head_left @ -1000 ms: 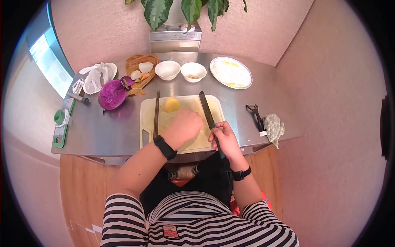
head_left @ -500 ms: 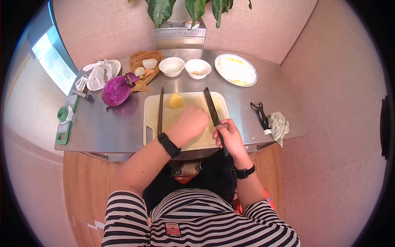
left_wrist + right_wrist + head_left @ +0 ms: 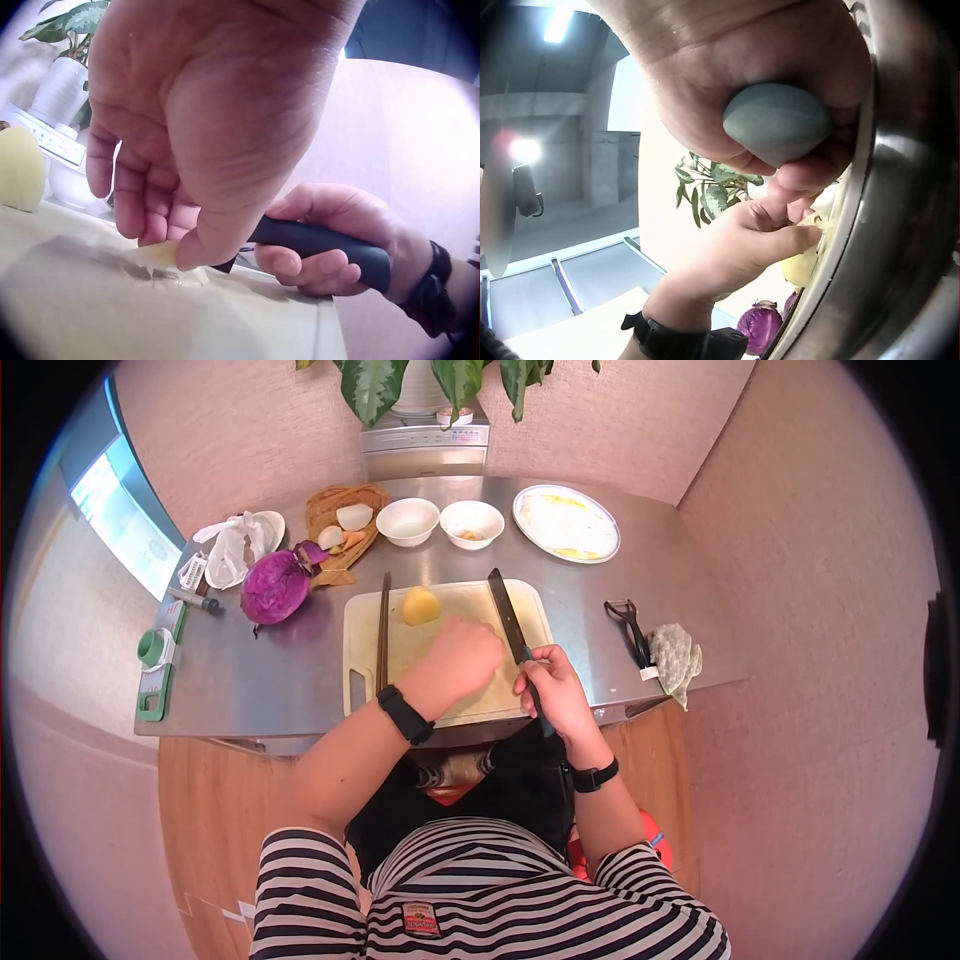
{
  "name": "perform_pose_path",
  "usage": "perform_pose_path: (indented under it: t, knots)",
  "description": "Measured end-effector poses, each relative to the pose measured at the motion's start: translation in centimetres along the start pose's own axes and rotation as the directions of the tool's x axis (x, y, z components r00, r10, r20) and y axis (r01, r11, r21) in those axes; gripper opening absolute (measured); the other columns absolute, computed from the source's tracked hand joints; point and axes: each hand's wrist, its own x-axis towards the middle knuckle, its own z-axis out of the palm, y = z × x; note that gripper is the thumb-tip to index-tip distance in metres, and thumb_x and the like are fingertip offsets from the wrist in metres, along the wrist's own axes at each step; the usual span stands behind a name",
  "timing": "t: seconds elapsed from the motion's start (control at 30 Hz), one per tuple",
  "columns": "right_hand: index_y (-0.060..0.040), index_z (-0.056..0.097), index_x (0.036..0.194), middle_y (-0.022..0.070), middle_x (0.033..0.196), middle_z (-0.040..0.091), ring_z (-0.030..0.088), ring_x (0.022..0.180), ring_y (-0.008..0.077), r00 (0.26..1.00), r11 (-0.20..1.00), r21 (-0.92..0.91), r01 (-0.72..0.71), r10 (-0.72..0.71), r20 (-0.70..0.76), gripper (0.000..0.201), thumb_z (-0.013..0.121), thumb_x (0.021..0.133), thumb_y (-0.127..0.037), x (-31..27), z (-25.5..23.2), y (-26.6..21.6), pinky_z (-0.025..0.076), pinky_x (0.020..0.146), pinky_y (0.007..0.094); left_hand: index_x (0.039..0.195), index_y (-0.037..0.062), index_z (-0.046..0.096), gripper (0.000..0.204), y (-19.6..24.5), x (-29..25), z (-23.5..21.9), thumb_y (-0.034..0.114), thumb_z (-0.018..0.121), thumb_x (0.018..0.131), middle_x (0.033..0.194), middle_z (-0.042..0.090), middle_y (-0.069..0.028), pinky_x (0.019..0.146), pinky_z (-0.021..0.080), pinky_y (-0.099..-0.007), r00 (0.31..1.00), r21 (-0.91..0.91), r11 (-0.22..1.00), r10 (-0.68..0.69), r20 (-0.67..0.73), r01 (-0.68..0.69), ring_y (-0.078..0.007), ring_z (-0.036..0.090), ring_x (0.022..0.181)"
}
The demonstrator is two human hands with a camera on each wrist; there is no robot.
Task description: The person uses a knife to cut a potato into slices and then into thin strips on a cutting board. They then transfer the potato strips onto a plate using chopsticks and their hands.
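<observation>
On the pale cutting board, my left hand has its fingertips down at a small pale yellow potato piece. Thumb and fingers pinch this piece, with thin wet shreds beside it on the board. My right hand grips the dark handle of a kitchen knife. The blade points away from me along the board's right side, and its edge near the handle lies close to my left fingertips. A peeled potato chunk sits behind my left hand, and brown chopsticks lie along the board's left side.
At left are a purple cabbage and a green-framed grater. Vegetable pieces lie on a brown woven tray beside two white bowls. An oval plate stands back right, with a black peeler nearer me.
The head view shifts slightly. Both hands, the knife and the potato chunk keep nearly the same places on the board.
</observation>
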Motion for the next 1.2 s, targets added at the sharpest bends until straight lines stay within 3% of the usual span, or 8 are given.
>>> perform_pose_path:
  t: [0.07, 0.17, 0.5, 0.67, 0.77, 0.97, 1.2]
  knots:
    - [-0.0002, 0.041, 0.113, 0.0078, 0.073, 0.060, 0.052, 0.050, 0.0117, 1.000, 1.000, 0.005, -0.004, 0.004, 0.000, 0.023, 0.053, 0.098, -0.012, 0.0, 0.0, 0.0, 0.042, 0.043, 0.0259, 0.070, 0.0072, 0.070, 0.006, -0.2, 0.0, 0.0, 0.011, 0.066, 0.069, 0.076, 0.066, -0.0105, 0.070, 0.048, -0.0434, 0.997, -0.106, 0.994, -0.015, -0.080, 0.006, -0.0313, 0.065, 0.078]
    - [-0.0005, 0.042, 0.113, 0.0076, 0.073, 0.060, 0.052, 0.049, 0.0117, 1.000, 1.000, 0.016, -0.013, 0.013, 0.008, 0.022, 0.053, 0.097, -0.012, 0.1, -0.1, 0.0, 0.042, 0.043, 0.0259, 0.070, 0.0060, 0.069, 0.006, -0.3, 0.1, -0.2, 0.011, 0.066, 0.069, 0.075, 0.065, -0.0112, 0.071, 0.048, -0.0449, 0.997, -0.139, 0.990, -0.011, -0.075, 0.000, -0.0324, 0.065, 0.078]
    - [-0.0007, 0.041, 0.114, 0.0067, 0.072, 0.060, 0.052, 0.049, 0.0114, 0.998, 0.991, 0.129, -0.039, 0.032, 0.056, 0.024, 0.054, 0.097, -0.012, 0.2, -0.7, 0.4, 0.042, 0.043, 0.0252, 0.071, 0.0041, 0.066, 0.007, -0.9, 1.1, -2.3, 0.010, 0.064, 0.070, 0.074, 0.062, -0.0130, 0.067, 0.049, -0.0454, 0.998, -0.211, 0.977, 0.051, 0.041, -0.042, -0.0337, 0.063, 0.078]
    - [-0.0007, 0.042, 0.115, 0.0062, 0.073, 0.060, 0.053, 0.050, 0.0108, 0.994, 0.985, 0.164, -0.057, 0.040, 0.101, 0.025, 0.055, 0.097, -0.013, 0.5, -1.2, 0.7, 0.043, 0.044, 0.0247, 0.077, 0.0040, 0.067, 0.009, -1.8, 2.8, -5.0, 0.010, 0.061, 0.072, 0.077, 0.063, -0.0134, 0.068, 0.049, -0.0452, 0.995, -0.274, 0.962, 0.015, 0.099, 0.012, -0.0342, 0.062, 0.079]
    - [-0.0008, 0.042, 0.115, 0.0057, 0.074, 0.060, 0.053, 0.051, 0.0104, 0.990, 0.982, 0.170, -0.076, 0.054, 0.134, 0.025, 0.054, 0.098, -0.014, 0.6, -1.3, 0.7, 0.043, 0.044, 0.0245, 0.080, 0.0058, 0.069, 0.011, -2.3, 4.7, -6.7, 0.012, 0.062, 0.075, 0.079, 0.065, -0.0140, 0.069, 0.051, -0.0454, 0.999, -0.254, 0.966, 0.051, 0.013, -0.046, -0.0339, 0.064, 0.079]
    - [-0.0021, 0.042, 0.114, 0.0052, 0.074, 0.059, 0.052, 0.051, 0.0101, 0.983, 0.989, 0.129, -0.075, 0.051, 0.177, 0.022, 0.053, 0.099, -0.012, 0.2, -1.6, 0.2, 0.042, 0.045, 0.0238, 0.081, 0.0013, 0.066, 0.014, -2.3, 10.7, -8.6, 0.015, 0.063, 0.078, 0.078, 0.066, -0.0154, 0.066, 0.050, -0.0425, 0.992, -0.267, 0.963, -0.002, 0.125, 0.036, -0.0335, 0.064, 0.072]
    - [0.0016, 0.044, 0.115, 0.0050, 0.078, 0.061, 0.054, 0.055, 0.0099, 0.977, 0.999, 0.048, -0.008, -0.002, 0.212, 0.025, 0.055, 0.098, -0.014, -0.1, -2.2, -0.4, 0.045, 0.050, 0.0257, 0.084, 0.0025, 0.068, 0.016, -2.3, 19.8, -5.5, 0.016, 0.062, 0.079, 0.076, 0.066, -0.0158, 0.065, 0.050, -0.0415, 0.978, -0.215, 0.977, 0.042, 0.206, 0.004, -0.0343, 0.064, 0.071]
